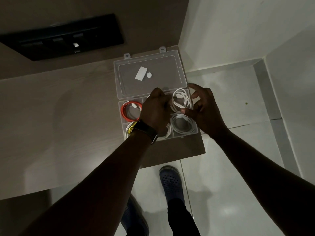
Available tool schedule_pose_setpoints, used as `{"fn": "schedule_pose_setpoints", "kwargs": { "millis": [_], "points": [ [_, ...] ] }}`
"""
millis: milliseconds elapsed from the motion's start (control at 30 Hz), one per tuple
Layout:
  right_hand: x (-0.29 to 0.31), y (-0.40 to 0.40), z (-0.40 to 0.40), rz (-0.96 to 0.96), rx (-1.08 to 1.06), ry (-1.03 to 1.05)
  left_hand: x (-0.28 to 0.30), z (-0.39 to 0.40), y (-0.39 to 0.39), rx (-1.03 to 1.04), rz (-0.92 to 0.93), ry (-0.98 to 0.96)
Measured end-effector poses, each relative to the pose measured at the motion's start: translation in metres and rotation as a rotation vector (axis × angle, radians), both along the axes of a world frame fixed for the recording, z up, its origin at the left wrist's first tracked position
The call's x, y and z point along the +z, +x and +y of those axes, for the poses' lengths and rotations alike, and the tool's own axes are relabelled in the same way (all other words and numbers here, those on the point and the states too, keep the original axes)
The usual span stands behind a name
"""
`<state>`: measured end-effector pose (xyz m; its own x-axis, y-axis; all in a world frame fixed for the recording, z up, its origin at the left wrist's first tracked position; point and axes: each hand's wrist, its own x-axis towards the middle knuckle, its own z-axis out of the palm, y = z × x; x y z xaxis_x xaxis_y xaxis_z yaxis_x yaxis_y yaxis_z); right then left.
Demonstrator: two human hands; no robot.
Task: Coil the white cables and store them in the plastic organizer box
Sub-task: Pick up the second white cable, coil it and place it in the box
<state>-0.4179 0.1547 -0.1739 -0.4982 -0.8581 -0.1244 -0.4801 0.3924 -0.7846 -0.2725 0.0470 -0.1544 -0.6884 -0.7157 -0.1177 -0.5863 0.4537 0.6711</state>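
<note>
The clear plastic organizer box (185, 136) lies open near the table's right corner, its lid (150, 65) folded back. A coiled white cable (181, 100) sits in the far right compartment. My left hand (154, 109) hovers over the middle compartments, fingers closed at that coil's left edge. My right hand (202, 108) is at the coil's right side, thumb tip touching its near edge, fingers spread. Another white coil (183, 125) fills the near right compartment. A third white coil (164, 135) shows under my left wrist. An orange cable (127, 111) lies coiled in the far left compartment.
A black panel (64, 38) is set in the wall behind the wooden table (59, 116). The box sits close to the table's right edge and front corner. White tiled floor (230, 167) lies to the right, with my shoes (171, 181) below.
</note>
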Motion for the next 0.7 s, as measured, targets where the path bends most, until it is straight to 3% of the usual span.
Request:
{"fn": "schedule_pose_setpoints", "kwargs": {
  "millis": [133, 300, 567, 700],
  "points": [
    [0.008, -0.013, -0.011, -0.062, 0.077, 0.118, 0.002, -0.002, 0.001, 0.044, 0.04, 0.032],
    [0.019, -0.013, -0.019, 0.198, 0.243, 0.097, 0.006, -0.001, -0.002, 0.16, 0.084, 0.117],
    [0.028, -0.015, -0.023, 0.171, 0.431, 0.148, 0.004, -0.004, 0.004, 0.038, 0.014, 0.058],
    [0.026, -0.009, -0.02, 0.254, 0.399, 0.157, 0.002, -0.001, 0.002, 0.019, 0.027, 0.017]
  ]
}}
